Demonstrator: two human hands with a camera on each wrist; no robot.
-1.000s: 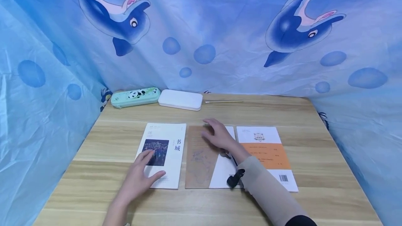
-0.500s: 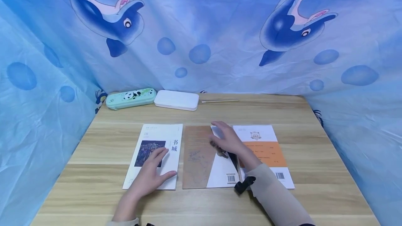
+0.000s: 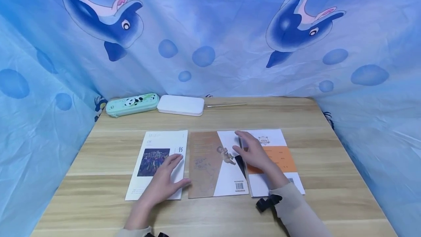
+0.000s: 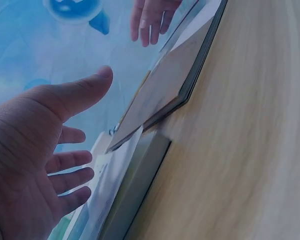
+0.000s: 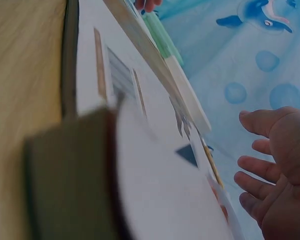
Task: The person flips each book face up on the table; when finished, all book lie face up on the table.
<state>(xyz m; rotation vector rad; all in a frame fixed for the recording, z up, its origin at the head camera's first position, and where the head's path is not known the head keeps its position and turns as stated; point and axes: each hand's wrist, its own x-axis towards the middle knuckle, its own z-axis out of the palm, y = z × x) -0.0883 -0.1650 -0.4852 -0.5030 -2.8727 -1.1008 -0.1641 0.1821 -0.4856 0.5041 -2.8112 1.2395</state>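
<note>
Three books lie side by side in the head view. The left one is a white book point(image 3: 135, 184) with a dark picture on its cover. Beside it lies a brown and white book point(image 3: 204, 164) with a barcode, and at the right a white book with an orange band point(image 3: 286, 158). Over the left book hovers my left hand point(image 3: 162, 182), thumb spread and fingers loosely bent; the left wrist view shows nothing in it. My right hand point(image 3: 254, 153) is above the orange-banded book near its left edge, fingers relaxed, and the right wrist view point(image 5: 285, 175) shows the hand holding nothing.
Behind the books, a green panda pencil case point(image 3: 133, 105), a white flat case point(image 3: 181, 105) and a thin stick point(image 3: 227, 105) line the back of the wooden table point(image 3: 210, 217). A blue dolphin-print curtain point(image 3: 230, 21) encloses the back and sides.
My right hand has moved right, from over the brown and white book to the orange-banded one. My left hand has shifted right over the white book. The head view has turned slightly.
</note>
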